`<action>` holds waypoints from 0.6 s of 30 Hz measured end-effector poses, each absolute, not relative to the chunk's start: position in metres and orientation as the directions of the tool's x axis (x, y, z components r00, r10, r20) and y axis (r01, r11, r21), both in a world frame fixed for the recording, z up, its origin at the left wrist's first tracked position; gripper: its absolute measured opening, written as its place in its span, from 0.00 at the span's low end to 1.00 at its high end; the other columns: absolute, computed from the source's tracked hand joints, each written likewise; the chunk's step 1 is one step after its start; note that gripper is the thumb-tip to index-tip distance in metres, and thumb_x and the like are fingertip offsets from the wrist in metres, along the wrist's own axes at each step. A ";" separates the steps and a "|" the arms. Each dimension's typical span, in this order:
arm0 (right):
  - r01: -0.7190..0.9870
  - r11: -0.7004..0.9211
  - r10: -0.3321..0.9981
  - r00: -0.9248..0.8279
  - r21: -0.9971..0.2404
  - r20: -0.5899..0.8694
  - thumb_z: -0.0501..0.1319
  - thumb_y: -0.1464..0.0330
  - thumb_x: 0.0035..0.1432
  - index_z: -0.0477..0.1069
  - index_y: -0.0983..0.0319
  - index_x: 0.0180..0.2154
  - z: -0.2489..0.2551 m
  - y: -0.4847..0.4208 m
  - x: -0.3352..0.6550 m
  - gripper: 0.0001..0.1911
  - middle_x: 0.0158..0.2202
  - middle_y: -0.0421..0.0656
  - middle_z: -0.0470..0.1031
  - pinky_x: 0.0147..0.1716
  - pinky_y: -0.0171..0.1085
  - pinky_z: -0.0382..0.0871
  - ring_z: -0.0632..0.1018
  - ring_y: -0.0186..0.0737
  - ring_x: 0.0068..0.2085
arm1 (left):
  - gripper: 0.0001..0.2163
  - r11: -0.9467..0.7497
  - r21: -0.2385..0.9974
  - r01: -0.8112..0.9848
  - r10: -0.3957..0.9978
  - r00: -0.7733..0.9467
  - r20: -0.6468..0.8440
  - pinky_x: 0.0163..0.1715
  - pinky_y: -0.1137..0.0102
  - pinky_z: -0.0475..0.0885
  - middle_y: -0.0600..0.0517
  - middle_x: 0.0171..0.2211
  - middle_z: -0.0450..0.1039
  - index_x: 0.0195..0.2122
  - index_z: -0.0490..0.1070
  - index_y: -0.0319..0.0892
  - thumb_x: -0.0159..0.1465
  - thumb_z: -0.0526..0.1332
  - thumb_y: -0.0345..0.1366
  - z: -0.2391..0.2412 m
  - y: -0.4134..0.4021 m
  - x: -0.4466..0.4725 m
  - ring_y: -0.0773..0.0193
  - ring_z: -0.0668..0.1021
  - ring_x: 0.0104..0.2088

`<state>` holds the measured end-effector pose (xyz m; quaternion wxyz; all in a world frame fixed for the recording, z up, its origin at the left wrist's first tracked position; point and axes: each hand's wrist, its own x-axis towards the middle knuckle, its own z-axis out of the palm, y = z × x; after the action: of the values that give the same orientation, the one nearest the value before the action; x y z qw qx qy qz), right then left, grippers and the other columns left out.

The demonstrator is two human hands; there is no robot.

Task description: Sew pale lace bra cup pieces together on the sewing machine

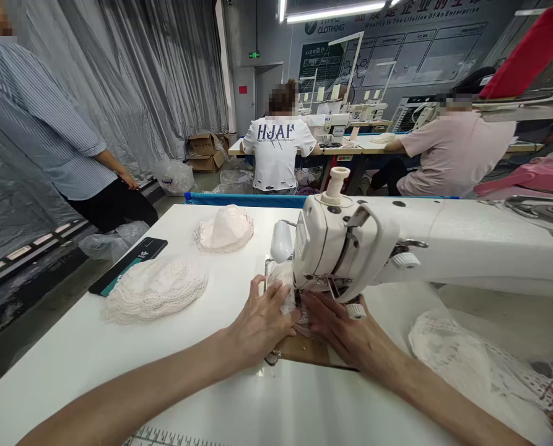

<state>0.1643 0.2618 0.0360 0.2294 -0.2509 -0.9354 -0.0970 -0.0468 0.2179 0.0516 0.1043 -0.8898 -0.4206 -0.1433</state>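
A small white lace piece (283, 297) lies beneath the head of a white sewing machine (322, 248), around the needle area. My left hand (264, 319) is on its left side, with thumb and fingertips holding the lace against the machine bed. From the right, my right hand (345, 328) reaches under the machine head, its fingers stretched out flat at the lace; the head hides part of them. Brown plate (304, 350) shows between my wrists. On the left of the table are a stack of white lace pieces (158, 288) and a pale cup-shaped piece (227, 229).
A dark phone-like slab (130, 266) lies partly beneath the lace stack. More white lace (471, 353) is heaped at right. A ruler scale (169, 437) marks the front edge. One person (48, 124) stands at left; two others sit at machines beyond the table (211, 347).
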 end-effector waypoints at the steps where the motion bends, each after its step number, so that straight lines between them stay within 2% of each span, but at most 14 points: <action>1: 0.490 0.869 0.407 -0.782 0.064 0.472 0.46 0.68 0.67 0.66 0.65 0.50 0.039 0.254 0.166 0.16 0.46 0.52 0.74 0.44 0.46 0.64 0.76 0.44 0.41 | 0.08 -0.632 -0.076 0.771 0.704 0.612 0.361 0.48 0.52 0.57 0.43 0.46 0.66 0.44 0.69 0.41 0.65 0.54 0.33 0.050 0.216 -0.045 0.56 0.68 0.47; 5: 0.444 0.894 0.350 -0.776 0.061 0.525 0.49 0.65 0.66 0.70 0.66 0.42 0.042 0.239 0.166 0.15 0.43 0.50 0.76 0.41 0.44 0.65 0.76 0.42 0.36 | 0.08 -0.664 -0.123 0.737 0.629 0.640 0.440 0.42 0.62 0.63 0.49 0.32 0.69 0.37 0.69 0.37 0.63 0.52 0.24 0.050 0.211 -0.042 0.64 0.71 0.35; 9: 0.432 0.898 0.303 -0.742 0.081 0.599 0.48 0.73 0.65 0.71 0.66 0.35 0.041 0.239 0.162 0.13 0.36 0.47 0.77 0.38 0.41 0.64 0.76 0.38 0.31 | 0.10 -0.638 -0.213 0.740 0.579 0.643 0.502 0.35 0.66 0.65 0.53 0.23 0.65 0.27 0.68 0.37 0.60 0.51 0.19 0.051 0.208 -0.041 0.68 0.67 0.25; 14: 0.408 0.908 0.274 -0.749 0.095 0.604 0.42 0.78 0.65 0.71 0.66 0.37 0.044 0.239 0.165 0.19 0.36 0.46 0.78 0.41 0.42 0.62 0.74 0.36 0.28 | 0.11 -0.588 -0.292 0.754 0.538 0.634 0.555 0.30 0.68 0.65 0.53 0.21 0.63 0.24 0.67 0.37 0.57 0.52 0.16 0.051 0.204 -0.037 0.68 0.65 0.23; 18: 0.400 0.914 0.288 -0.764 0.073 0.578 0.41 0.79 0.65 0.70 0.66 0.37 0.043 0.239 0.167 0.19 0.36 0.45 0.77 0.42 0.43 0.60 0.74 0.37 0.30 | 0.11 -0.543 -0.324 0.775 0.539 0.617 0.573 0.29 0.68 0.65 0.53 0.21 0.63 0.23 0.67 0.36 0.56 0.52 0.16 0.050 0.200 -0.033 0.67 0.66 0.23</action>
<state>0.1671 0.2390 0.0425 0.2902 -0.1843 -0.9341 -0.0963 -0.0334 0.2001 0.0500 0.2837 -0.8533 -0.3849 -0.2078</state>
